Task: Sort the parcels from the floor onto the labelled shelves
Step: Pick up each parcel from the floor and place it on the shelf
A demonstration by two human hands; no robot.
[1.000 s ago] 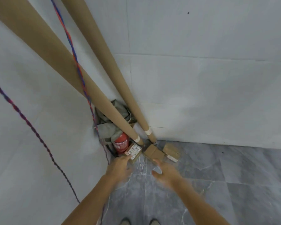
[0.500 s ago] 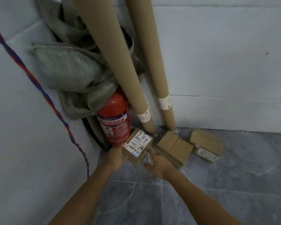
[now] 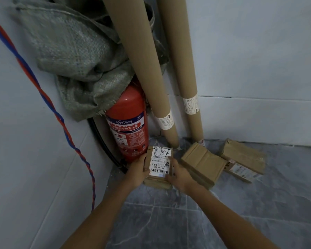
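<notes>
head view: labelled parcel (image 3: 160, 162) low in the corner over the grey floor (image 3: 169, 221), just in front of the red fire extinguisher (image 3: 127, 126); cannot tell if it is lifted. left hand (image 3: 137, 171) grips its left edge, fingers curled round. right hand (image 3: 179, 175) grips its right edge likewise. second parcel (image 3: 202, 163) and third parcel (image 3: 244, 157) lie to the right. two cardboard tubes (image 3: 142, 69) lean in the corner.

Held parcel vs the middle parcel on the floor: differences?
The held parcel shows a white barcode label on top; the middle parcel shows plain cardboard. The left hand and right hand grip the held parcel's sides; the middle parcel lies ungripped on the floor. Both are brown cardboard.
</notes>
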